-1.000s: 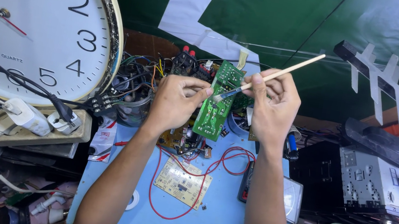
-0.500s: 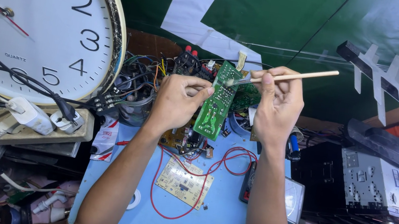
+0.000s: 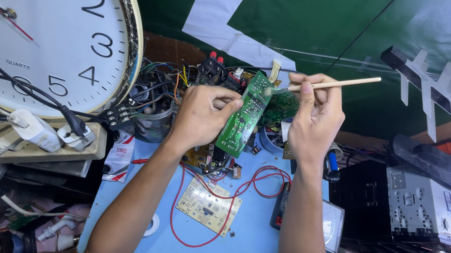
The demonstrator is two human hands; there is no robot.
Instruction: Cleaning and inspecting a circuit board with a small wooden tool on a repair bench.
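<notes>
While held up, green circuit board (image 3: 246,113) under brush (image 3: 332,85).

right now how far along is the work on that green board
Done: the long green circuit board is lifted off the blue table, in the left hand. In hand: the right hand holds a thin wooden-handled brush, tip at the board's top edge. Left: the board's lower part; the beige board lies untouched.
</notes>
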